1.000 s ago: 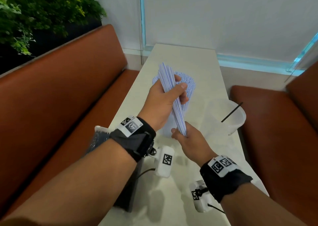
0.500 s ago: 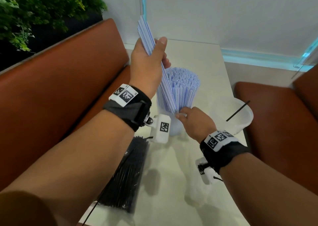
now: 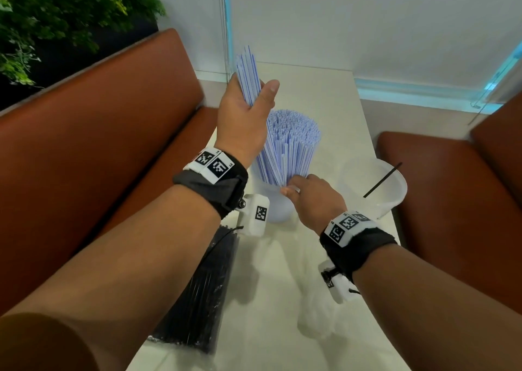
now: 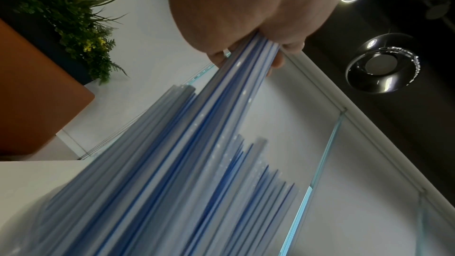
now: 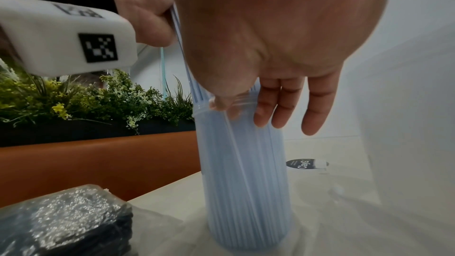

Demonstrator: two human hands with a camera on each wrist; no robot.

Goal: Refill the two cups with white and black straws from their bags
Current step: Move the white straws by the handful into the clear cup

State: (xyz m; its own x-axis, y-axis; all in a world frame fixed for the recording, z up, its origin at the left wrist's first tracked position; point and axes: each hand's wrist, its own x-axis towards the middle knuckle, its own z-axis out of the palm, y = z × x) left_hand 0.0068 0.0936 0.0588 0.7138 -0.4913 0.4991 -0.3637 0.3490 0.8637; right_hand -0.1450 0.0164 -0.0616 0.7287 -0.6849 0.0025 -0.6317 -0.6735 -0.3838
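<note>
The white straws (image 3: 250, 81) in the left hand (image 3: 243, 122) now slope down into the near cup (image 3: 275, 204), lower ends already among the packed straws there — a second ago they were clear above it. The left hand is clamped round them; the right hand (image 3: 313, 195) steadies the cup's rim, fingers mostly straight. Right of that cup, the second cup (image 3: 395, 189) holds one black straw (image 3: 382, 180); the bag of black straws (image 3: 203, 294) lies nearer — likely next.

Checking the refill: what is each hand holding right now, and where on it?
Left hand grips the white straws near their upper ends. Right hand touches the cup rim, fingers straight.
</note>
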